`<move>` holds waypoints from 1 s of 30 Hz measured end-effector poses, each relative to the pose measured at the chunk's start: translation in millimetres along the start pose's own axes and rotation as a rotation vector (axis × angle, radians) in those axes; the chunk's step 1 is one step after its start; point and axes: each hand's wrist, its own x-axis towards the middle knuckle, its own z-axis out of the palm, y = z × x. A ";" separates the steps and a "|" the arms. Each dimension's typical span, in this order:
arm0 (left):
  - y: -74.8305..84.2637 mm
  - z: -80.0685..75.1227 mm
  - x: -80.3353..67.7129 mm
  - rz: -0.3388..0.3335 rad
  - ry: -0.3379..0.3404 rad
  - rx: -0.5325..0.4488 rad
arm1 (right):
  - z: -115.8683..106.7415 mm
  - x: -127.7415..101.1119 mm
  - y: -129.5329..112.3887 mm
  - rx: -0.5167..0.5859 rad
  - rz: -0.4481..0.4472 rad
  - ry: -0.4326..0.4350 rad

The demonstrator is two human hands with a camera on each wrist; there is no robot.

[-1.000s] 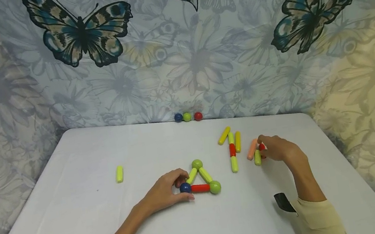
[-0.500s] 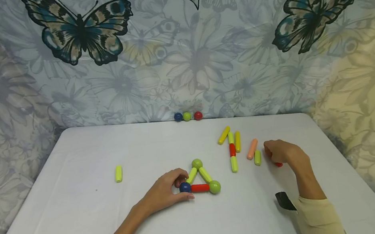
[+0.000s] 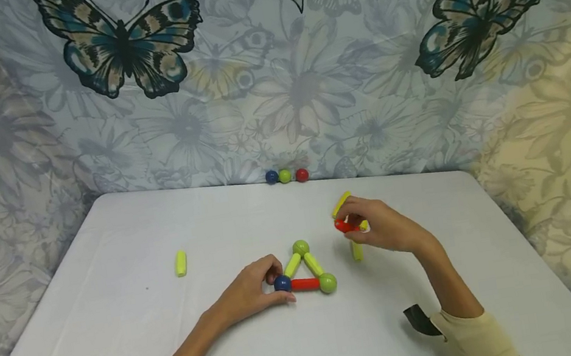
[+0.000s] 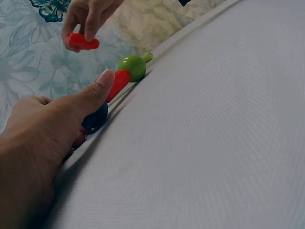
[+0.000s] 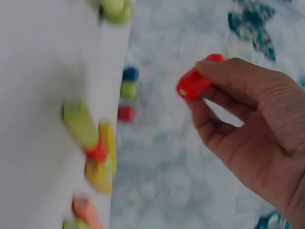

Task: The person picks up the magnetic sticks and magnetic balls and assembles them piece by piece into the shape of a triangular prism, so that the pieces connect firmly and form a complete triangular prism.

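A triangle of short rods and balls lies flat at the middle of the table. Its corners are a blue ball (image 3: 282, 283) and two green balls (image 3: 328, 283); a red rod (image 3: 305, 284) forms the near side, lime rods (image 3: 313, 265) the others. My left hand (image 3: 257, 284) holds the blue corner, thumb on the near side, fingers curled behind. Between thumb and fingers, my right hand (image 3: 383, 225) pinches another red rod (image 5: 198, 82), raised over the loose rods to the triangle's right. A pale dot shows on that rod's end in the right wrist view.
Beneath the right hand lie loose rods, partly hidden: a yellow rod (image 3: 341, 203), a lime rod (image 3: 357, 251) and a peach rod (image 5: 86, 212). One lime rod (image 3: 181, 264) lies alone at left. Blue, green and red balls (image 3: 302, 175) line the table's back edge.
My right hand has picked the red rod from beside the peach and lime rods, drawn it slightly right, then carried it left and up. The left hand stays at the blue ball.
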 end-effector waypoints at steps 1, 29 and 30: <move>-0.9 -0.3 -0.1 0.015 0.003 0.001 | 6.7 3.1 -9.1 0.028 -0.040 0.017; -5.3 -0.4 -0.7 0.051 0.039 -0.008 | 62.7 19.9 -53.3 0.174 -0.063 -0.184; -4.5 -0.5 -0.5 0.046 0.037 -0.015 | 57.2 18.3 -49.7 0.146 -0.047 -0.161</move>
